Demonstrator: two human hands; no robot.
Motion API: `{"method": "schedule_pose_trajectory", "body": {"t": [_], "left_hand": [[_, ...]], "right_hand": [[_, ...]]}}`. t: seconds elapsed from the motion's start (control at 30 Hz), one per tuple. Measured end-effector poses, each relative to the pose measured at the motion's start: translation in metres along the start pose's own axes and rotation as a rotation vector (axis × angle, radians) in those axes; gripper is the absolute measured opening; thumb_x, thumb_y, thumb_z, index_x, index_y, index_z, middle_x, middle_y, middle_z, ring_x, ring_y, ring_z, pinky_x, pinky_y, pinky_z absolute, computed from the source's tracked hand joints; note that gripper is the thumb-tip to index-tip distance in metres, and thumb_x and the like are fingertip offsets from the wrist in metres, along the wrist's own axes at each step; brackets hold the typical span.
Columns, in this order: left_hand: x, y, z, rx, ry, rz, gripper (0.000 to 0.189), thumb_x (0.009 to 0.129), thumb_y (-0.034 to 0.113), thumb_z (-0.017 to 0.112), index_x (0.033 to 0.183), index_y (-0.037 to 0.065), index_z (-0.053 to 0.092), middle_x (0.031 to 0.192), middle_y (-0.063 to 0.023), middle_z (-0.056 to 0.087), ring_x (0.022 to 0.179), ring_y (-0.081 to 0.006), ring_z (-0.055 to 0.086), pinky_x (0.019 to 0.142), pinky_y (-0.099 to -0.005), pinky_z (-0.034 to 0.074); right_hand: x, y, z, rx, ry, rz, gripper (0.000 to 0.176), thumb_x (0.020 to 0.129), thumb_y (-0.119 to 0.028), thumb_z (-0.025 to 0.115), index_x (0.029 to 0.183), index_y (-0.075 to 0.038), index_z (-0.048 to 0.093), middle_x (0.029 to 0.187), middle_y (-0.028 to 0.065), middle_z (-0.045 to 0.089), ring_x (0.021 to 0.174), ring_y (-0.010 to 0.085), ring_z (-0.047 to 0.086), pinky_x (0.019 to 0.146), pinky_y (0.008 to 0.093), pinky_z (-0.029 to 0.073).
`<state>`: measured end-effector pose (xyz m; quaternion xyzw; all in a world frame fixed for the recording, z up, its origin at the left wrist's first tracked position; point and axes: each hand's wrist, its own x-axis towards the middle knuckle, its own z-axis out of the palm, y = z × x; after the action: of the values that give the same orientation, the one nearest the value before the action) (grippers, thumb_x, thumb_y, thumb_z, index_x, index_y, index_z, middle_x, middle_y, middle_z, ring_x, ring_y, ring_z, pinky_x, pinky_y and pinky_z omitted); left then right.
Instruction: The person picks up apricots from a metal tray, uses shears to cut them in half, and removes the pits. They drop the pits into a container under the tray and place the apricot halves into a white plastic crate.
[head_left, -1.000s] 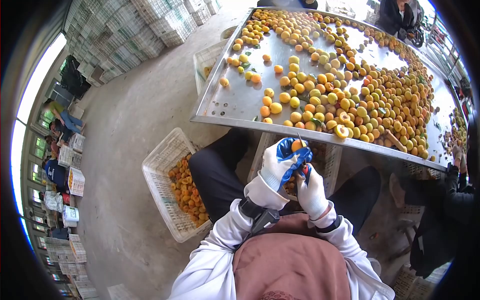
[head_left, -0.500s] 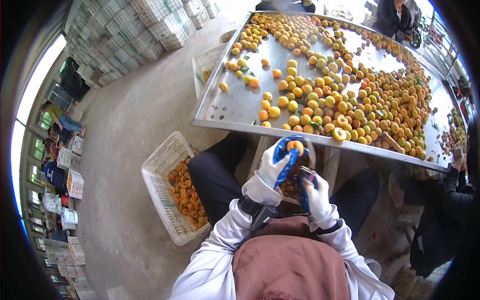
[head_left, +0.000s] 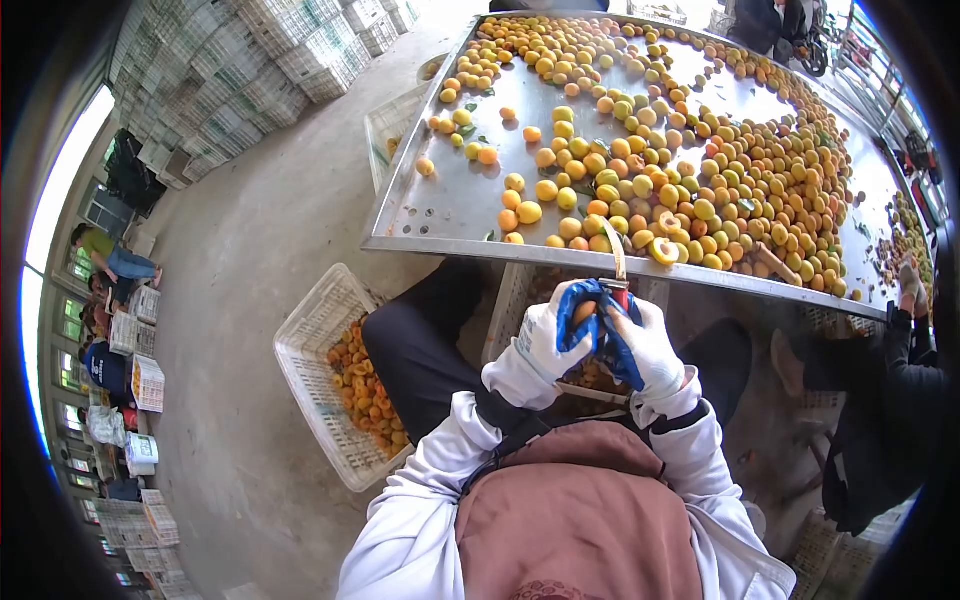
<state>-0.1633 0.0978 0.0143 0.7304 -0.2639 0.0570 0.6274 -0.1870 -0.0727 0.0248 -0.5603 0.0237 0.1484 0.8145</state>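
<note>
My left hand (head_left: 552, 342), in a white glove with blue-coated fingers, is closed around an apricot (head_left: 583, 313) above the crate between my knees. Close against it, my right hand (head_left: 645, 352), gloved the same way, grips a knife (head_left: 619, 262). The knife shows a red part near the fingers and a thin curved metal strip reaching up over the table edge. Its contact with the apricot is hidden by the fingers. Just beyond the hands is a metal table (head_left: 455, 226) loaded with many apricots (head_left: 740, 190). A halved apricot (head_left: 663, 251) lies near its front edge.
At my left stands a white crate (head_left: 300, 345) holding apricot pieces (head_left: 362, 385). Another crate (head_left: 508, 310) sits under the table edge between my legs. A wooden stick (head_left: 775, 262) lies among the fruit. A person in dark clothes (head_left: 880, 410) is at the right; stacked crates (head_left: 250, 60) fill the back left.
My hands have come together, and the apricot sits lower between the fingers. The knife has swung upright, its metal strip now pointing toward the table. The view has shifted slightly.
</note>
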Motion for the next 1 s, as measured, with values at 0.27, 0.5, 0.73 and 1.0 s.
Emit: {"method": "schedule_pose_trajectory", "body": {"t": [0.27,0.5,0.73,1.0], "left_hand": [[0.002,-0.009,0.021,-0.513,0.293,-0.135,0.027,0.104,0.022,0.053,0.119,0.000,0.059,0.109,-0.0072,0.066,0.100,-0.0132,0.063,0.091,-0.0284,0.051],[0.000,-0.037,0.031,-0.868,0.534,-0.399,0.030,0.106,0.026,0.048,0.116,0.002,0.061,0.105,-0.0078,0.067,0.096,-0.0159,0.066,0.087,-0.0288,0.054],[-0.003,-0.033,0.014,-0.850,0.370,-0.437,0.038,0.107,0.034,0.042,0.112,0.001,0.061,0.076,-0.0075,0.063,0.062,-0.0159,0.060,0.060,-0.0284,0.051],[-0.008,-0.022,0.009,-0.744,0.124,-0.640,0.040,0.104,0.040,0.048,0.106,0.002,0.060,0.072,-0.0077,0.059,0.057,-0.0155,0.057,0.050,-0.0278,0.048]], "right_hand": [[-0.002,0.019,0.023,-0.372,0.291,-0.423,0.027,0.094,-0.002,0.062,0.120,0.003,0.062,0.098,0.0023,0.067,0.092,0.0092,0.059,0.085,0.0261,0.049],[0.011,0.038,0.028,-0.659,0.370,-0.464,0.031,0.087,-0.006,0.071,0.117,-0.001,0.063,0.092,0.0142,0.070,0.085,0.0201,0.070,0.078,0.0318,0.054],[0.011,-0.007,0.015,-0.586,0.320,-0.533,0.014,0.092,-0.001,0.065,0.106,0.001,0.065,0.081,-0.0002,0.061,0.076,0.0053,0.053,0.069,0.0224,0.046],[0.038,-0.019,0.023,0.500,-0.019,-0.531,0.028,0.102,-0.030,0.056,0.090,-0.005,0.054,0.062,0.0012,0.046,0.046,0.0123,0.043,0.045,0.0274,0.038]]}}
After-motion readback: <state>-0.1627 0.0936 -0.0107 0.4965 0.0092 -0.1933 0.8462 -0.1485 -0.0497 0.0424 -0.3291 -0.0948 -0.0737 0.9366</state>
